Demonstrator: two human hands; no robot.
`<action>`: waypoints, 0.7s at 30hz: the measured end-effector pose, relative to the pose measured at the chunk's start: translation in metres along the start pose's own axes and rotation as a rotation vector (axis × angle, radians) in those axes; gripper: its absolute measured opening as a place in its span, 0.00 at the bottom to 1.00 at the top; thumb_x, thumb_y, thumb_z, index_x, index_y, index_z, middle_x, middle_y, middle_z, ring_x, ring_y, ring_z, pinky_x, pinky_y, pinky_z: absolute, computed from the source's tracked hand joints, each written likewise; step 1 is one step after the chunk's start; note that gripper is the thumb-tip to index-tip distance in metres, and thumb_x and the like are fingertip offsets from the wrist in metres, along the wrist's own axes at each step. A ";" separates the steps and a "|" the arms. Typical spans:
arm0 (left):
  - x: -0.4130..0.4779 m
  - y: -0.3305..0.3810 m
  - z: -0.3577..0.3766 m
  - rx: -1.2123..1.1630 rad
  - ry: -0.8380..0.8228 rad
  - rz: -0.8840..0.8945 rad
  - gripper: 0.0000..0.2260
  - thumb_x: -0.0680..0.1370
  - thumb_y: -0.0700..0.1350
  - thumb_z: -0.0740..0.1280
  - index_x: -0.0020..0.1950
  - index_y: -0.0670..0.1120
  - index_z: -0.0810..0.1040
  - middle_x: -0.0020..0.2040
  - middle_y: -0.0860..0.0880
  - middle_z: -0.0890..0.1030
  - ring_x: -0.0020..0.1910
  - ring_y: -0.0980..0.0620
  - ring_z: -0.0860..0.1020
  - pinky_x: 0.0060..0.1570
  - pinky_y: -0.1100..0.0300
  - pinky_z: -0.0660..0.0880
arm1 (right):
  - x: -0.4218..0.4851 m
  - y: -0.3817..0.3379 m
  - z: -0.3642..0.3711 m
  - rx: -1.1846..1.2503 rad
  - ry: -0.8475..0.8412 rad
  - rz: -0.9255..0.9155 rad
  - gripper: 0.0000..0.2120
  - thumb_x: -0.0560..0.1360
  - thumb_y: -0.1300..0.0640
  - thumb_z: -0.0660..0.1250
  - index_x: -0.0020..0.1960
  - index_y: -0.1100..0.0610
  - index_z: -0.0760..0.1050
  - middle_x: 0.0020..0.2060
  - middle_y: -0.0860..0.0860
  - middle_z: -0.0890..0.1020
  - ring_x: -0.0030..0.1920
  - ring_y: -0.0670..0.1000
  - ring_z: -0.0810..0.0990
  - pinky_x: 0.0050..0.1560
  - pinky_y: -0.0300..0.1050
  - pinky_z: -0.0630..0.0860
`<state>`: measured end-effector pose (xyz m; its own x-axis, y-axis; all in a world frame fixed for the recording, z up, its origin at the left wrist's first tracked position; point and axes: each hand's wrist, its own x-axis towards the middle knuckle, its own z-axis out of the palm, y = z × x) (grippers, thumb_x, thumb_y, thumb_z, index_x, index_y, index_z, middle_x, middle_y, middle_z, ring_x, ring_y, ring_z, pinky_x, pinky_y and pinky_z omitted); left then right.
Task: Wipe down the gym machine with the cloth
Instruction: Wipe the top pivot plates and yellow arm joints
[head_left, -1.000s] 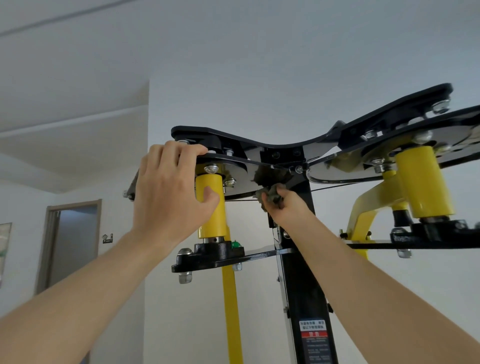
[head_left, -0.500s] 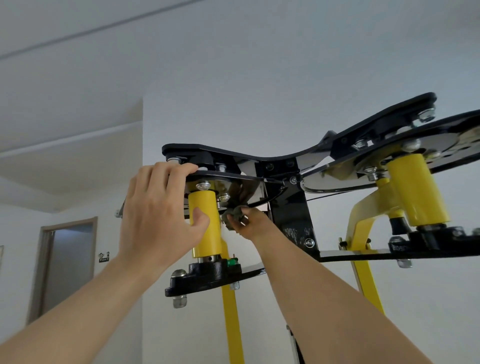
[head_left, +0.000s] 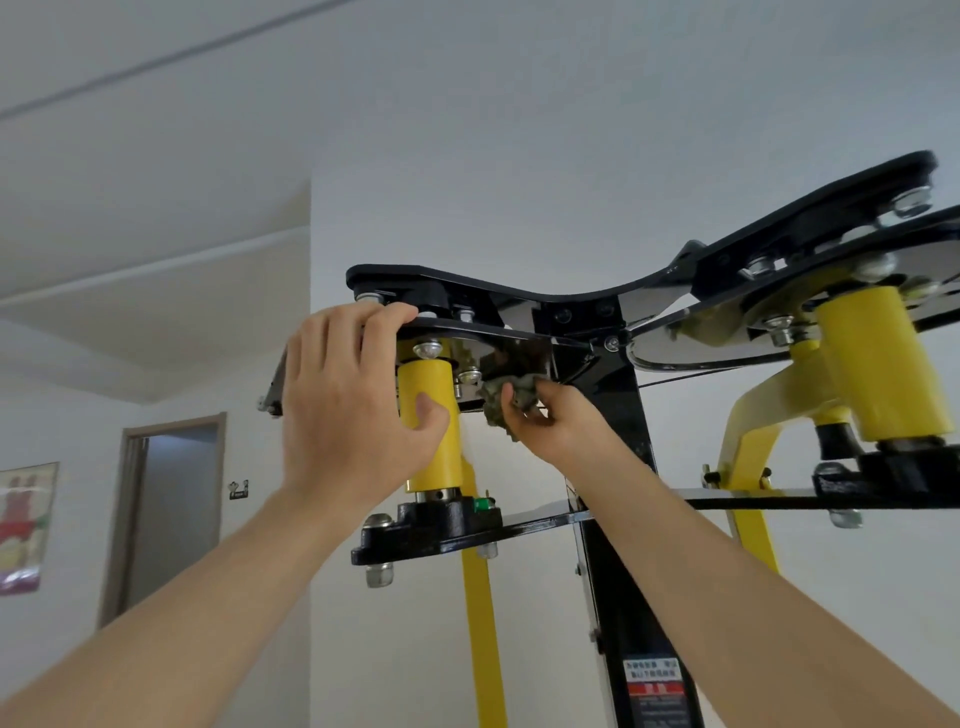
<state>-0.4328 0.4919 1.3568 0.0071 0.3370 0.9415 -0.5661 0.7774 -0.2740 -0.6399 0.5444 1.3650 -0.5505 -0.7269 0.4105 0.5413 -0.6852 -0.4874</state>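
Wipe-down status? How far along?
Done: nothing provable; no surface shows a clear wiped mark. In hand: right hand presses the cloth under the left plate beside the post; left hand grips that plate's edge. Left, likely: right pivot, lower bracket, post.

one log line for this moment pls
step: wipe | left hand: grips yellow pivot tube | right hand: holds cloth against shiny plate underside

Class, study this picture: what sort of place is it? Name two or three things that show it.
Probably a room in a home, used as a small gym: a black and yellow steel gym machine stands by a plain white wall, with a brown-framed doorway and a colourful poster at left.
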 end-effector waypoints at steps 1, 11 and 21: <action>0.000 -0.001 0.000 -0.003 0.002 0.000 0.27 0.68 0.49 0.67 0.67 0.43 0.74 0.58 0.43 0.76 0.57 0.41 0.72 0.56 0.46 0.72 | 0.000 -0.005 -0.002 -0.004 -0.054 -0.001 0.06 0.80 0.61 0.66 0.55 0.62 0.78 0.52 0.57 0.79 0.53 0.52 0.80 0.47 0.38 0.79; -0.003 -0.002 0.000 -0.040 0.017 0.009 0.28 0.69 0.47 0.67 0.69 0.42 0.74 0.60 0.42 0.76 0.59 0.40 0.72 0.60 0.47 0.72 | -0.055 -0.035 -0.011 -0.017 -0.222 -0.154 0.06 0.81 0.61 0.66 0.55 0.62 0.78 0.58 0.60 0.80 0.48 0.54 0.83 0.46 0.40 0.82; -0.004 -0.002 -0.002 -0.036 0.011 0.036 0.28 0.70 0.46 0.67 0.70 0.39 0.74 0.62 0.40 0.76 0.62 0.36 0.73 0.63 0.43 0.71 | -0.099 -0.031 -0.029 -1.261 -0.504 -0.578 0.07 0.76 0.65 0.72 0.52 0.57 0.81 0.49 0.54 0.85 0.50 0.54 0.85 0.53 0.48 0.83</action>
<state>-0.4297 0.4896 1.3529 -0.0034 0.3706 0.9288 -0.5357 0.7836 -0.3146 -0.6206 0.6389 1.3167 -0.0758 -0.4926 0.8669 -0.7151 -0.5790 -0.3916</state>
